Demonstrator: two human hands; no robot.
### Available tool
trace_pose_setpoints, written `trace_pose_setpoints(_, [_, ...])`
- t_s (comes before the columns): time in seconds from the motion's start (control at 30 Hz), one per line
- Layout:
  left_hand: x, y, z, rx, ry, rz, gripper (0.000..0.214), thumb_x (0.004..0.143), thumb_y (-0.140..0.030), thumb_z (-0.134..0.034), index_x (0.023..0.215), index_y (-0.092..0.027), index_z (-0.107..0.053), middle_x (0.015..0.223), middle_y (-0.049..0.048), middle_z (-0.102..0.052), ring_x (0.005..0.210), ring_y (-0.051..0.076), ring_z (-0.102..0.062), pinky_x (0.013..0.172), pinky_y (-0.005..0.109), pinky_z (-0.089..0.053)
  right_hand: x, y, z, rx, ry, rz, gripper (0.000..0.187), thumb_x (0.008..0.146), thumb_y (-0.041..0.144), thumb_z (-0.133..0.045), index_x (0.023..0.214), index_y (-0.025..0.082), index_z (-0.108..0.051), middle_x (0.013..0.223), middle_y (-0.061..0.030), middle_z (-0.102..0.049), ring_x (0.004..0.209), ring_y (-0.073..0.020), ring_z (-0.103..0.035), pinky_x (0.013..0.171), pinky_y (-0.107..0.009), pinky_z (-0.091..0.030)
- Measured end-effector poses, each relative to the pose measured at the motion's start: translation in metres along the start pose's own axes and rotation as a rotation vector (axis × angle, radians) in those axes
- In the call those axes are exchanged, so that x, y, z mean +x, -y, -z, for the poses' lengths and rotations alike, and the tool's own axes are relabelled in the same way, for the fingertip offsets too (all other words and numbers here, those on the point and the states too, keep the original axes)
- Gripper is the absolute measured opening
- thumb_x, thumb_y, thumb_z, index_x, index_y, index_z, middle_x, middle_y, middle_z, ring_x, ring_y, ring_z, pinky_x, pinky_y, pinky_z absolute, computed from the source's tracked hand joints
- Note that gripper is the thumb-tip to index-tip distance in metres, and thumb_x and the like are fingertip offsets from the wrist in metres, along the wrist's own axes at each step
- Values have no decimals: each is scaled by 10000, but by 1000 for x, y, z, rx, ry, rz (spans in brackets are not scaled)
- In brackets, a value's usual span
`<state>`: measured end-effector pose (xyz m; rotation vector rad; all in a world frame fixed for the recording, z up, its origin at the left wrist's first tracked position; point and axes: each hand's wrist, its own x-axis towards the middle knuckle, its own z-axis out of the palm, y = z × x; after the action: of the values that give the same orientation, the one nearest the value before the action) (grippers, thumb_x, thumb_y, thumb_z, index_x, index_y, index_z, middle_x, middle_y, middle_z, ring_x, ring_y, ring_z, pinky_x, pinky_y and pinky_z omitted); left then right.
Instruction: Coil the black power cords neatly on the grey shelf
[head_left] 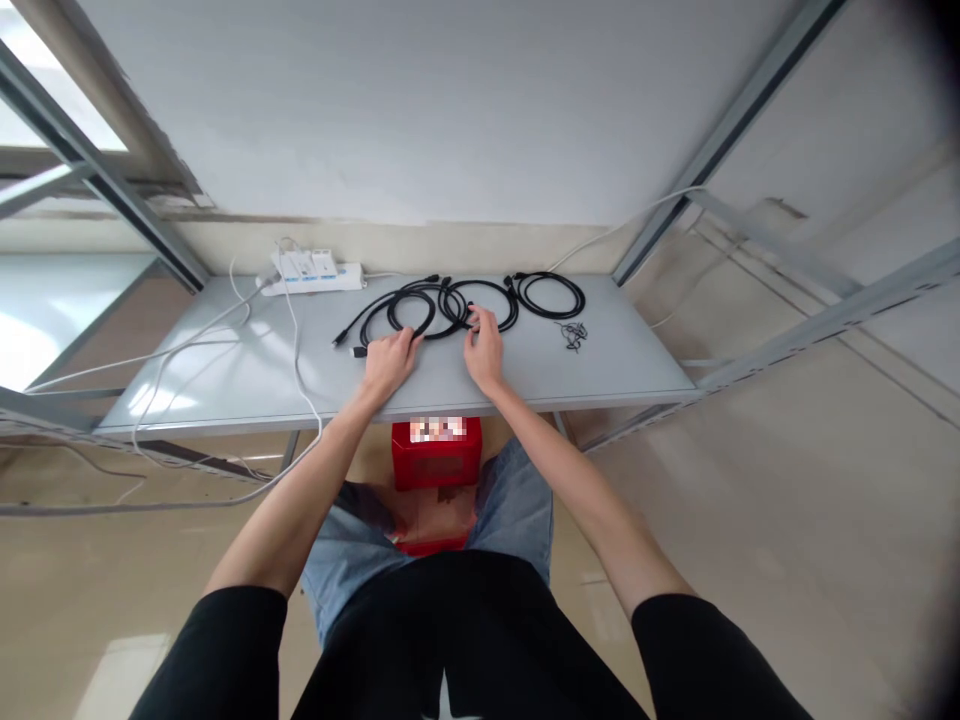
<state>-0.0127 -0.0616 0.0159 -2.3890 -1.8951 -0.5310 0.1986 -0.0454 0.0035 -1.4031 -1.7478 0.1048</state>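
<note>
Black cables lie along the grey shelf in loose loops. My left hand (390, 362) is closed on the black cable (433, 318) at the left, near the shelf's front edge; its fingertips are partly hidden. A light-coloured plug end (359, 352) pokes out beside that hand. My right hand (484, 350) has its fingers curled in a pinch on a black cable at the near side of the middle coil (480, 283). Farther right rests a separate neat coil of black cable (579, 300), apart from both hands. Just in front of it is a small tangle of thin black ties (574, 336).
A white power strip (322, 280) with plugs stands at the back left of the grey shelf (622, 370). White cords (298, 360) trail over the left front edge. Metal posts (660, 225) frame both sides. A red box (436, 460) is underneath.
</note>
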Motion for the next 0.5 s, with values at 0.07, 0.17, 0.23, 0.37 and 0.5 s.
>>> trace_pose_setpoints(0.07, [-7, 0, 6, 5, -10, -135, 478, 1135, -472, -313, 1071, -193, -696, 978, 176, -777, 957, 294, -742, 792, 353, -452, -2, 6, 6, -53, 38, 111, 722, 914, 61, -407, 1627, 158, -454, 1536, -210, -554, 1459, -280, -520, 1220, -478, -440])
trace_pose_setpoints(0.17, [-24, 9, 22, 12, 7, -401, 432, 1124, -453, -354, 927, -225, -663, 886, 140, -739, 876, 262, -706, 795, 362, -470, -5, 12, 16, -80, 198, 348, 761, 887, 58, -491, 1630, 222, -478, 1734, -147, -379, 1635, -298, -295, 1303, -563, -339])
trace_pose_setpoints(0.23, [-38, 22, 36, 24, 15, -534, 425, 1125, -437, -355, 870, -245, -634, 827, 112, -703, 805, 243, -664, 759, 365, -470, -5, 12, 23, -101, 292, 498, 604, 921, 82, -528, 1496, 247, -611, 1754, -122, -366, 1663, -304, -238, 1307, -595, -332])
trace_pose_setpoints(0.37, [-63, 54, 64, 32, 61, -737, 379, 1122, -383, -381, 848, -265, -615, 771, 69, -652, 709, 226, -584, 678, 368, -442, 6, 11, 39, -161, 443, 839, 218, 1019, 160, -538, 1120, 206, -726, 1618, -152, -547, 1610, -292, -367, 1299, -578, -366])
trace_pose_setpoints(0.5, [-69, 77, 88, 11, 62, -889, 348, 1108, -242, -369, 887, -286, -635, 779, 56, -642, 700, 223, -555, 664, 366, -425, 19, 24, 50, -282, 666, 1157, 134, 1037, 198, -567, 1035, 178, -699, 1146, -155, -766, 1214, -262, -692, 1143, -489, -507])
